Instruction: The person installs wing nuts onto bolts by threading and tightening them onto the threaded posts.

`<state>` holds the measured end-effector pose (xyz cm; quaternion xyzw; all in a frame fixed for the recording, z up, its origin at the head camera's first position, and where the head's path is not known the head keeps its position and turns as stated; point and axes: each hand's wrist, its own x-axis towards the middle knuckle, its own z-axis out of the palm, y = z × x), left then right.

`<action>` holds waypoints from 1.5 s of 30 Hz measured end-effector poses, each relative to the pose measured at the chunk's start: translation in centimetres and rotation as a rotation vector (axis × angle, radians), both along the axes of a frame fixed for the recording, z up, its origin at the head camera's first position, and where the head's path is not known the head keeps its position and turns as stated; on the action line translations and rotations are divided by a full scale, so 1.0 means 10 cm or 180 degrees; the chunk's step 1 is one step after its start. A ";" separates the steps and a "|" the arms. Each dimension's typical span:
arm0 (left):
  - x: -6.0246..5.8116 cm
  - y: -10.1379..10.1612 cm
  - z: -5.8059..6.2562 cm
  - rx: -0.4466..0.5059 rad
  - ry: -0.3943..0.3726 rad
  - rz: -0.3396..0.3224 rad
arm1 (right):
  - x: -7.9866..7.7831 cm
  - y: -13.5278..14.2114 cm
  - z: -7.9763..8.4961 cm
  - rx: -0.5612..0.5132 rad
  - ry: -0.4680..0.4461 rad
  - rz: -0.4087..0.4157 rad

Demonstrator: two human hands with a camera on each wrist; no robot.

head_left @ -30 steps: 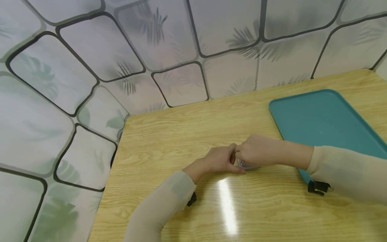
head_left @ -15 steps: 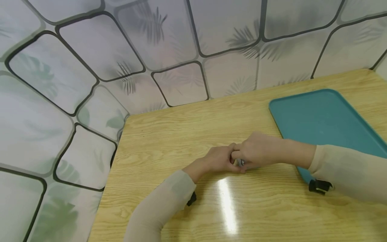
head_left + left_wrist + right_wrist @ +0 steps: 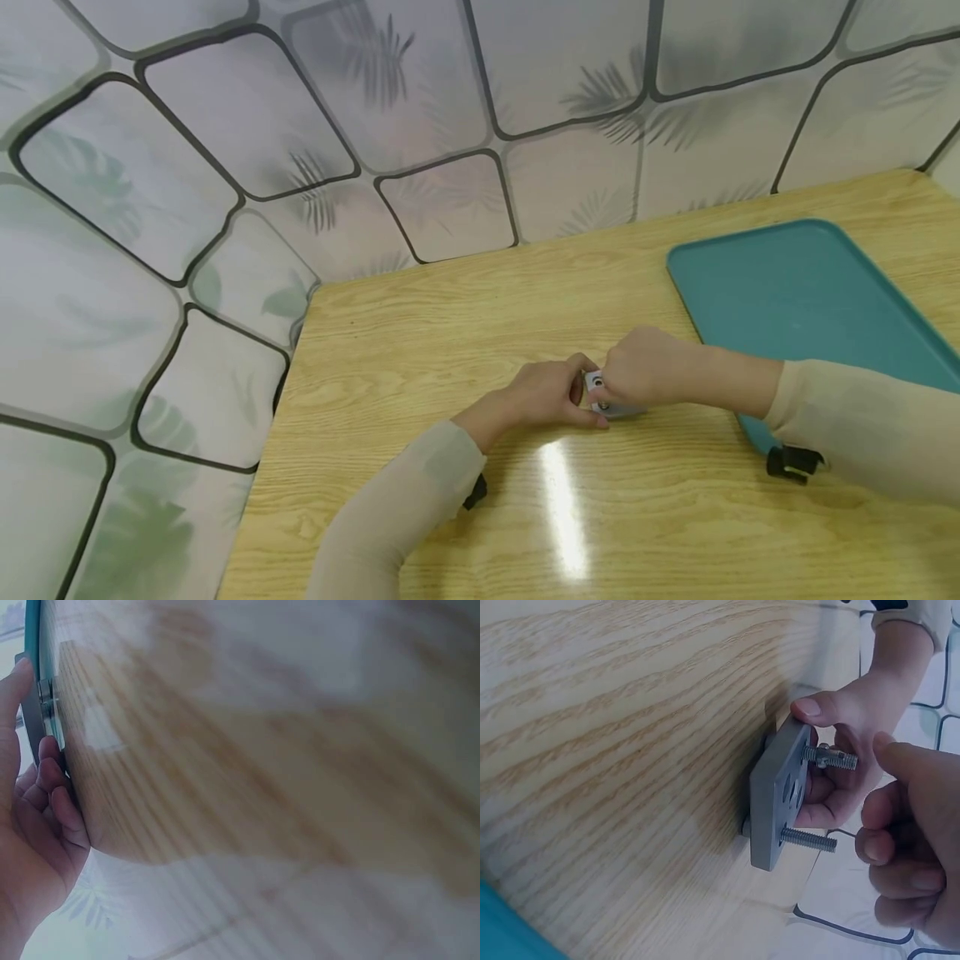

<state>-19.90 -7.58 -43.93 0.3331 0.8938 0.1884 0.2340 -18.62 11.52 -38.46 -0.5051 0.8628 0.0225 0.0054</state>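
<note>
A grey rectangular metal plate [image 3: 763, 814] with holes stands tilted close over the wooden table. Two threaded bolts stick out of its face: a bare bolt [image 3: 810, 840] and a second bolt [image 3: 845, 760] with a small nut [image 3: 823, 755] partway along it. My left hand [image 3: 551, 394] grips the plate by its edges, thumb on one side and fingers on the other. Just off the nutted bolt's end is my right hand [image 3: 651, 367], fingers curled and thumb apart, with nothing visible between them. In the head view it covers part of the plate.
A teal tray [image 3: 795, 292] lies on the right of the wooden table [image 3: 420, 333], under my right forearm. Behind and to the left hangs a patterned cloth [image 3: 442, 200]. Each wrist carries a black camera mount [image 3: 793, 464].
My right hand's fingers have moved over the bolt ends and then drawn back right, uncovering more of the plate. The left hand keeps its grip in the same place.
</note>
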 end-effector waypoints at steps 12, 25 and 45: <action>0.00 -0.01 -0.01 -0.0017 0.0028 0.0016 | -0.01 -0.03 -0.02 -0.0302 0.0271 0.0875; 0.00 0.00 0.00 -0.0009 0.0049 -0.0004 | -0.01 0.01 0.00 -0.0191 0.0254 0.0613; 0.00 0.00 0.01 -0.0014 0.0054 -0.0025 | -0.02 0.01 -0.01 -0.0169 0.0301 0.0402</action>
